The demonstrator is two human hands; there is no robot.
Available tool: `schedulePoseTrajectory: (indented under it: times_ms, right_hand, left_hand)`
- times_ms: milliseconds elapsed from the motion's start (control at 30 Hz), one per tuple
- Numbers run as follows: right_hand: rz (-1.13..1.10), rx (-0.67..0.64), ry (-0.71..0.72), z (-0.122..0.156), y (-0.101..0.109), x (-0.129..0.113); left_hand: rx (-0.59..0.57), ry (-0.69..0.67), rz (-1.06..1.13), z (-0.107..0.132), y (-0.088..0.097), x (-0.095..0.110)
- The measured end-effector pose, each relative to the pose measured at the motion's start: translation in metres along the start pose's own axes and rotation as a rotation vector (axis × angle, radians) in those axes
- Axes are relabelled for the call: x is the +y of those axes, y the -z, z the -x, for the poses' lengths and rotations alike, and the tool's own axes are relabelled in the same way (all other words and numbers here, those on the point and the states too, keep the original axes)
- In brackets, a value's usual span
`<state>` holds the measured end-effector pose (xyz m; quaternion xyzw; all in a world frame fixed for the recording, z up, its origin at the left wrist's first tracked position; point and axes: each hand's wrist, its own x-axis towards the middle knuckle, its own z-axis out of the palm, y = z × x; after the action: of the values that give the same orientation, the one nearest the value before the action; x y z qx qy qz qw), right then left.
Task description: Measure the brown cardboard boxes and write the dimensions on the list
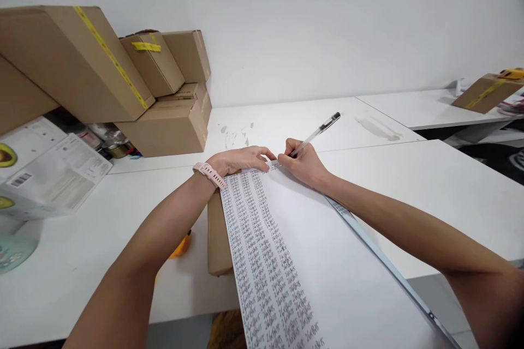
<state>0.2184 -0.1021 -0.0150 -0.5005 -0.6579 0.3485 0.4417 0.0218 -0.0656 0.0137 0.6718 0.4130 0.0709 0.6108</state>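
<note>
A long white sheet of paper (327, 262) stretches from the table toward me, its left part filled with columns of handwritten text. My right hand (305, 163) is closed around a clear pen (317, 133) with a black end, its tip hidden by the fingers near the sheet's far edge. Just left of it my left hand (245, 159), with a pink band on the wrist, rests on the far edge of the paper with fingers extended and apart. Under the sheet lie a pale blue board (380, 256) at the right and a brown cardboard box (218, 240) at the left.
Stacked cardboard boxes (164, 128) stand at the back left on the white table (409, 196). A white printed carton (45, 174) and a pale green object (16, 251) are at the left. An orange object (180, 245) lies behind my left arm. Another box (487, 92) sits far right.
</note>
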Motion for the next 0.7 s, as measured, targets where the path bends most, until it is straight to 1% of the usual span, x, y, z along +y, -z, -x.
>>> schedulePoseTrajectory:
  times_ms: [233, 433, 700]
  right_hand:
    - [0.009, -0.023, 0.004, 0.0002, 0.0005, -0.0011]
    - [0.009, 0.041, 0.005, -0.0009, 0.0009, -0.0004]
    - [0.021, 0.031, 0.004, -0.0019, 0.0009, 0.0014]
  left_hand:
    - [0.002, -0.001, 0.008, 0.0007, -0.0003, 0.0015]
    - [0.007, 0.011, 0.035, -0.0005, -0.0004, 0.0007]
    - [-0.003, -0.009, 0.03, -0.004, 0.0024, -0.0034]
